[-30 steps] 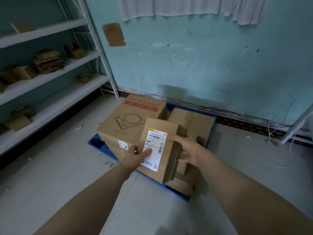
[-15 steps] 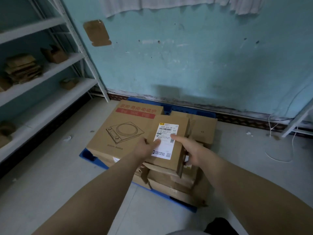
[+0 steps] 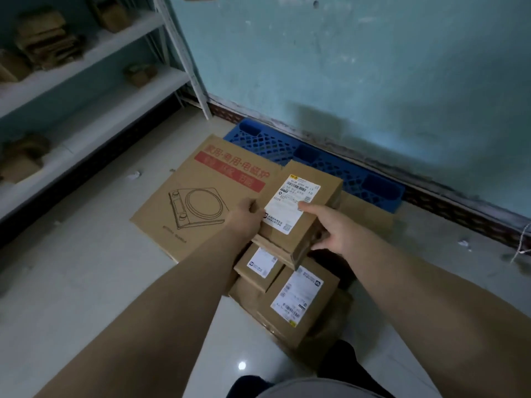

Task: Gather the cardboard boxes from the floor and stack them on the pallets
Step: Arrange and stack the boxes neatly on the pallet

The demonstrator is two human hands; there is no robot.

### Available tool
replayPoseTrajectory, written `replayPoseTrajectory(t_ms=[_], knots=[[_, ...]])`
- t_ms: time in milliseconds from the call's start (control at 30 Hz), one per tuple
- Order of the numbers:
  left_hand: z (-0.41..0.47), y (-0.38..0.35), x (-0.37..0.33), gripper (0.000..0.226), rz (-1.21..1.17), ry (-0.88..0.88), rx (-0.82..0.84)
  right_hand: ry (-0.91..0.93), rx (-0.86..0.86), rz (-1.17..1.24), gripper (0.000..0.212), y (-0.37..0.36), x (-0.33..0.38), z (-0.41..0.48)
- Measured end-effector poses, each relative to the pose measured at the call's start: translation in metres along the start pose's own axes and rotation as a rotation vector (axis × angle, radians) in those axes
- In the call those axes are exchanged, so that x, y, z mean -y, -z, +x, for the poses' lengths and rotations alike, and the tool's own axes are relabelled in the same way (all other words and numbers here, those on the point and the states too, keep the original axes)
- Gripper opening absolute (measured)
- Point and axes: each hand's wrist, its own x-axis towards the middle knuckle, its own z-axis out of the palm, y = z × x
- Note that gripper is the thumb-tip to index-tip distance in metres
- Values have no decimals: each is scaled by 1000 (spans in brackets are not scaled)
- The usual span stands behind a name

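Shelving [image 3: 94,57] runs along the far L: white boards on a white upright, w/ brown cardboard scraps and small boxes on the upper levels, too blurred to tell apart. Pale glossy floor [image 3: 86,282] below it, a few bits of debris near the rack.

Next over, large flat box [image 3: 198,202] w/ red printed band and a line drawing of a cooktop lies on top of the stack, its far corner over the blue pallet [image 3: 316,162]. Pallet sits on the floor against the foot of the teal wall [image 3: 359,67]; its grid top shows bare at the back.

L hand [image 3: 244,218] is wrapped on the near-left edge of the small labelled box [image 3: 301,208], fingers curled under, thumb on top. That box sits atop the stack, just R of the flat box and touching it, tilted slightly, white shipping label facing up.

R hand [image 3: 330,228] grips the same box from its right side: thumb pressed on the label, fingers down the side wall. So both hands are closed on it; can't tell if its weight is fully on the stack.

Below it, toward the camera, two more labelled boxes: a small one [image 3: 258,265] and, on its R, a bigger one [image 3: 298,308], both lower in the pile. Another plain carton [image 3: 365,208] lies behind the R hand. Far R, a white cord [image 3: 521,242] hangs by the skirting.
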Motion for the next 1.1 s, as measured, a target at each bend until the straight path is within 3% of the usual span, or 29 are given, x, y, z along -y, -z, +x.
replayPoseTrajectory(t_ms=[133,233,267,467,633,733,833,900,1000,1100], knots=[[18,-7,20,40,9,108,-40,-110,65,-31,40,-6,-8,38],[36,-8,36,40,20,141,-11,-153,59,5,80,-13,-20,58],[44,-9,39,40,41,136,5,-160,47,17,84,-14,-23,62],[85,-33,34,42,62,22,124,-94,-130,104,57,1,-20,90],[99,-58,39,55,79,64,223,-108,-171,56,53,20,-11,119],[98,-61,47,58,69,142,171,-151,-104,41,37,17,-13,138],[95,-55,57,53,45,180,21,-185,-26,68,37,5,-17,155],[96,-48,64,50,32,152,-84,-156,24,90,46,-8,-18,162],[97,-37,70,49,32,109,-146,-92,46,108,90,-17,-23,170],[96,-35,76,49,44,89,-108,-74,22,147,95,-13,-30,171]])
